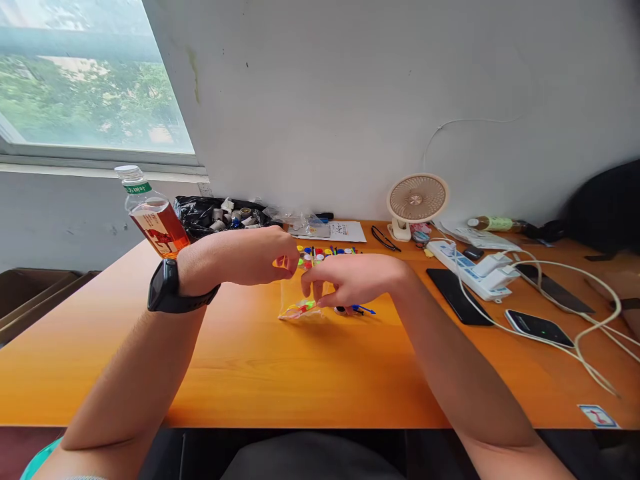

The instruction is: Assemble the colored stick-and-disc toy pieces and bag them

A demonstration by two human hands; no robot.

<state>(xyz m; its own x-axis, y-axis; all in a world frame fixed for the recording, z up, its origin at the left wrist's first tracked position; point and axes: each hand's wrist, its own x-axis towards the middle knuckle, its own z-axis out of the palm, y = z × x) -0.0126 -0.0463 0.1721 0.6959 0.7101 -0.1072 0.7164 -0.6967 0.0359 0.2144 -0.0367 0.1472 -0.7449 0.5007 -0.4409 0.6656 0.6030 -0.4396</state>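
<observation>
Between my hands a small clear plastic bag (295, 311) stands partly raised on the table, with a few bright red, green and yellow pieces low inside it. My left hand (245, 257), with a black band on its wrist, has its fingers curled together at the bag's upper left edge. My right hand (353, 280) bends down over the bag's right side, thumb and fingers drawn close; what lies between them is hidden. Beyond the hands are several small coloured plastic pieces (327, 252). A blue arrow-shaped piece (367, 310) lies just under my right hand.
A bottle of reddish drink (157, 223) stands by my left wrist. Behind are a black plastic bag (193, 213) holding assorted items, papers (349, 231), glasses (384, 239) and a small fan (419, 199). Rightward lie a power strip (467, 270), phones (539, 327) and looping white cables (595, 263).
</observation>
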